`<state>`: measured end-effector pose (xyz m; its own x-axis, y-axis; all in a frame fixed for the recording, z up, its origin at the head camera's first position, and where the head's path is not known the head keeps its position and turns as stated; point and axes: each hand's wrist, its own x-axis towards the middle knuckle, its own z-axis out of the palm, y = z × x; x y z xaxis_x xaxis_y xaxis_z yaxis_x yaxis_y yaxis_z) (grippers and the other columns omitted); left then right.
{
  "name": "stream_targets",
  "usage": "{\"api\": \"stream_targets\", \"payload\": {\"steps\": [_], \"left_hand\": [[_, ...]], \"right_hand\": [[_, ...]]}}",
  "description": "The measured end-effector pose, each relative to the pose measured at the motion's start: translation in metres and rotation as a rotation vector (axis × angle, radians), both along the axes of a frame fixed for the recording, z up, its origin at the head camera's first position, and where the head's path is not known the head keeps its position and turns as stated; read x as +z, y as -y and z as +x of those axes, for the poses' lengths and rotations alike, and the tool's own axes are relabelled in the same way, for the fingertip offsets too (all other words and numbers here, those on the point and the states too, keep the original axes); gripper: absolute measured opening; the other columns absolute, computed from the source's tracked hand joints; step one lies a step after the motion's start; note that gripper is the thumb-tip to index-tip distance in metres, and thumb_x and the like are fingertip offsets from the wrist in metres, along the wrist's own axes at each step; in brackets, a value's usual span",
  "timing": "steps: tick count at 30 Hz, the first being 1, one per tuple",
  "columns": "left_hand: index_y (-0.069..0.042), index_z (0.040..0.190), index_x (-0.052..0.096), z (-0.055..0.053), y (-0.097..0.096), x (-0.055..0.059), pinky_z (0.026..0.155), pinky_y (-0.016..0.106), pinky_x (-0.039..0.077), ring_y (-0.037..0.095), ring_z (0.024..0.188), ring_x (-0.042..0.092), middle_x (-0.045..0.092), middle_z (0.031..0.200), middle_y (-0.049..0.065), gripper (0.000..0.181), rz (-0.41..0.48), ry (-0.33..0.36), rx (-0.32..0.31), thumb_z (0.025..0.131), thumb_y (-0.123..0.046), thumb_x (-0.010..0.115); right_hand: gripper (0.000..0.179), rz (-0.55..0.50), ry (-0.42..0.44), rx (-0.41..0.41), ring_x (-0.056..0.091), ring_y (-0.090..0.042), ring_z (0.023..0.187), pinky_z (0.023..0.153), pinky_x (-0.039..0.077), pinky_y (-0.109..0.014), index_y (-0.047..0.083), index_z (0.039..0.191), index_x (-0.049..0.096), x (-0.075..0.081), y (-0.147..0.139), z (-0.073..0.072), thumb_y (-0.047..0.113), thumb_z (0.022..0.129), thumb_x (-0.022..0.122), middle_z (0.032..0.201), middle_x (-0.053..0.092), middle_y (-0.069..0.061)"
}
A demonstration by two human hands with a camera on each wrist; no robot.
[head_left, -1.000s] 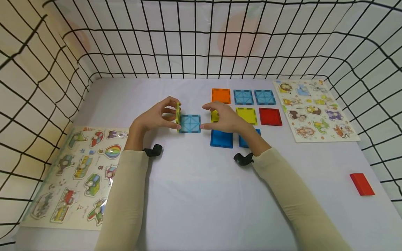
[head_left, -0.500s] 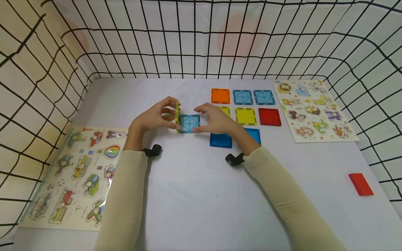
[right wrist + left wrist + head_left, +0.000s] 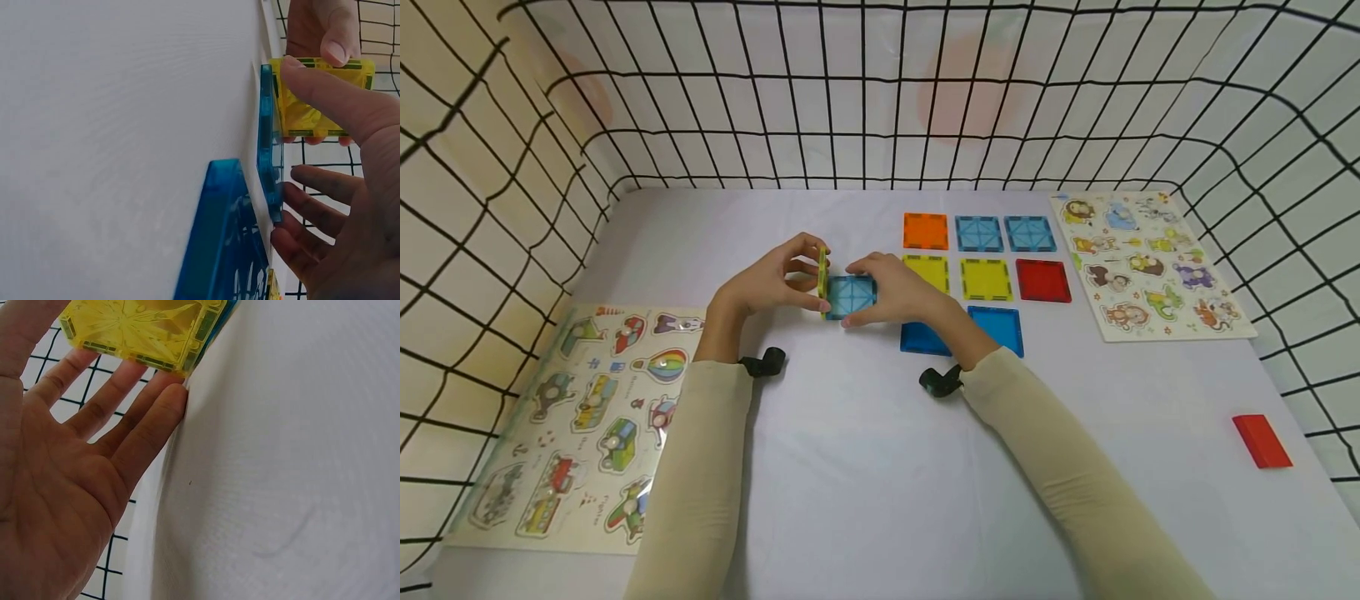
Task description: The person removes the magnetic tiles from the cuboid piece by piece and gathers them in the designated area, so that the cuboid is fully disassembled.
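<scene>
In the head view my left hand (image 3: pixel 763 279) holds a yellow magnetic tile (image 3: pixel 140 328) upright, thumb on its near edge and fingers behind. A light-blue magnetic tile (image 3: pixel 852 297) lies flat, its left edge against the yellow tile's foot. Around the light-blue tile's right side is my right hand (image 3: pixel 901 290), thumb by the front edge and index finger by the back edge. The right wrist view shows that thumb over the light-blue tile's end, with the other fingers spread beside it; firm contact cannot be made out.
Right of the hands lie orange (image 3: pixel 925 231), light-blue, yellow (image 3: pixel 987 279), red (image 3: pixel 1043 281) and dark-blue tiles (image 3: pixel 996 330). Sticker-like picture boards stand left (image 3: pixel 572 417) and right (image 3: pixel 1157 267). A red block (image 3: pixel 1262 441) sits far right. Black wire mesh (image 3: pixel 865 108) encloses the table.
My right hand has moved left from beside the light-blue tile to around its right side, uncovering the yellow and dark-blue tiles behind it. The left hand and yellow tile stay put.
</scene>
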<state>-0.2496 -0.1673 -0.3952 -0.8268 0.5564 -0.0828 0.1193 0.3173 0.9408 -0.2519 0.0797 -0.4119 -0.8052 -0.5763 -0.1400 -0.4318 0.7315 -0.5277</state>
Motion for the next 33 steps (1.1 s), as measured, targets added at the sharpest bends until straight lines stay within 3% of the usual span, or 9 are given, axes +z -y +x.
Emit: {"api": "stream_targets", "payload": {"steps": [12, 19, 23, 33], "left_hand": [[-0.001, 0.140, 0.042, 0.000, 0.000, -0.003, 0.116, 0.056, 0.042, 0.036, 0.129, 0.050, 0.044, 0.144, 0.023, 0.077, 0.019, -0.011, -0.007, 0.077, 0.001, 0.087], [-0.005, 0.140, 0.045, -0.014, 0.005, -0.024, 0.114, 0.051, 0.045, 0.031, 0.127, 0.054, 0.050, 0.137, 0.012, 0.081, 0.015, -0.037, -0.002, 0.074, -0.004, 0.092], [-0.007, 0.139, 0.047, -0.014, 0.006, -0.025, 0.111, 0.047, 0.049, 0.028, 0.123, 0.056, 0.051, 0.132, 0.007, 0.078, 0.006, -0.054, 0.003, 0.076, -0.009, 0.092], [-0.007, 0.141, 0.043, -0.013, 0.005, -0.023, 0.114, 0.049, 0.046, 0.028, 0.128, 0.053, 0.048, 0.135, 0.008, 0.079, 0.001, -0.030, 0.025, 0.077, -0.007, 0.090]], "right_hand": [[0.091, 0.106, -0.055, -0.023, 0.043, -0.028, 0.126, 0.101, 0.048, -0.042, 0.017, 0.149, 0.054, -0.005, 0.013, -0.003, 0.061, 0.075, 0.084, 0.146, 0.050, -0.007], [0.086, 0.108, -0.040, -0.053, 0.045, -0.027, 0.121, 0.098, 0.047, -0.040, 0.018, 0.147, 0.057, -0.003, 0.016, 0.000, 0.058, 0.076, 0.086, 0.140, 0.052, -0.008], [0.082, 0.114, -0.033, -0.060, 0.046, -0.026, 0.117, 0.097, 0.048, -0.040, 0.017, 0.143, 0.060, 0.000, 0.018, 0.003, 0.056, 0.076, 0.086, 0.136, 0.054, -0.008], [0.078, 0.085, -0.060, -0.062, 0.048, -0.027, 0.116, 0.097, 0.050, -0.040, 0.016, 0.136, 0.066, 0.005, 0.012, 0.005, 0.055, 0.072, 0.088, 0.132, 0.057, -0.009]]}}
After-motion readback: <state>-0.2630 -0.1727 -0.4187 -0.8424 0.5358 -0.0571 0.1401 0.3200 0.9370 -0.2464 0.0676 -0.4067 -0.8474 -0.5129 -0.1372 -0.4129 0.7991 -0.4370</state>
